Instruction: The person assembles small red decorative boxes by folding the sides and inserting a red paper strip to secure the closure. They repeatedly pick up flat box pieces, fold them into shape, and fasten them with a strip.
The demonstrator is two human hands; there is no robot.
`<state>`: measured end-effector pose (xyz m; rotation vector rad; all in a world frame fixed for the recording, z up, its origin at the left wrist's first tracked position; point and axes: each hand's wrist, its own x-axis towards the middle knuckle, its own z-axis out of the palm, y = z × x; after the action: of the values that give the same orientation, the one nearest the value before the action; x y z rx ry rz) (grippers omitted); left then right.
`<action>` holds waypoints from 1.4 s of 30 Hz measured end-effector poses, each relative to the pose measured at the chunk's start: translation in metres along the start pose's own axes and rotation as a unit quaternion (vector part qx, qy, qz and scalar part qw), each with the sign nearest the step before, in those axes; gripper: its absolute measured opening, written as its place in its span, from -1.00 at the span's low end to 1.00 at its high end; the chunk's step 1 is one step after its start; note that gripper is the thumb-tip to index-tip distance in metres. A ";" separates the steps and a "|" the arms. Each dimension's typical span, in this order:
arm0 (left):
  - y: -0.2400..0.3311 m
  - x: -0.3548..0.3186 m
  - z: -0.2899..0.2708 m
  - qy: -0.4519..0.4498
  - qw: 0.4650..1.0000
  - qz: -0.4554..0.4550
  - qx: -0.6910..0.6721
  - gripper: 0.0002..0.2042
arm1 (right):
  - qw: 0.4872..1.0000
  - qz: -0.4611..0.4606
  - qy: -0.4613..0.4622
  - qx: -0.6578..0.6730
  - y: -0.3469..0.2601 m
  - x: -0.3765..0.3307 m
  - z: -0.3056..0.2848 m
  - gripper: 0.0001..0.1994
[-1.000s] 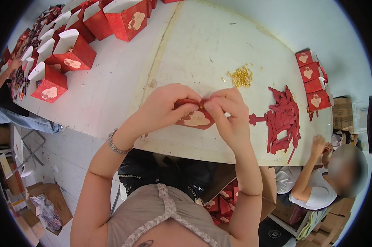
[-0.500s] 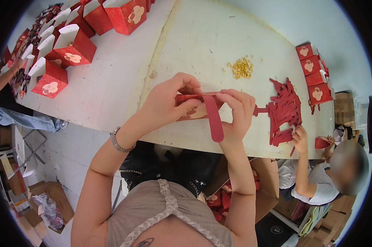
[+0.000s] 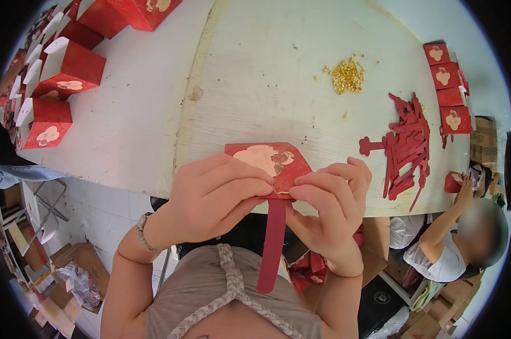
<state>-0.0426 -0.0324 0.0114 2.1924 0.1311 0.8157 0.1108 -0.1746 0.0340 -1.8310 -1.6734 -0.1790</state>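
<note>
Close to the table's near edge, a red paper box (image 3: 296, 164) with a pale floral print lies between my hands. My left hand (image 3: 210, 195) is closed, its fingertips pinching the box's near edge from the left. From the right, my right hand (image 3: 332, 209) grips the same edge with thumb and fingers. A long dark-red strap (image 3: 273, 248) with a rounded end hangs down from that edge, between the hands and over my lap. Where the strap meets the box is partly covered by my fingers.
Gold fasteners (image 3: 347, 76) lie heaped on the table (image 3: 255, 107). A pile of dark-red straps (image 3: 407, 147) is to the right, with stacked red boxes (image 3: 450, 87) beyond. Open red boxes (image 3: 72, 68) stand at left. A co-worker (image 3: 436, 254) sits at right, holding a small red box.
The box has come nearer to me and tipped, its printed face now showing. The strap hangs lower. The co-worker's hand has left the strap pile. My view has shifted.
</note>
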 end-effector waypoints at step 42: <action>0.000 -0.003 0.006 0.012 1.000 0.011 -0.024 -0.77 | 0.885 0.112 -0.392 0.226 0.018 0.079 -0.028 -0.91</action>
<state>-0.0415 -0.0376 0.0069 2.1432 0.0989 0.8483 0.1503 -0.1223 0.0891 -1.7951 -1.7537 1.0975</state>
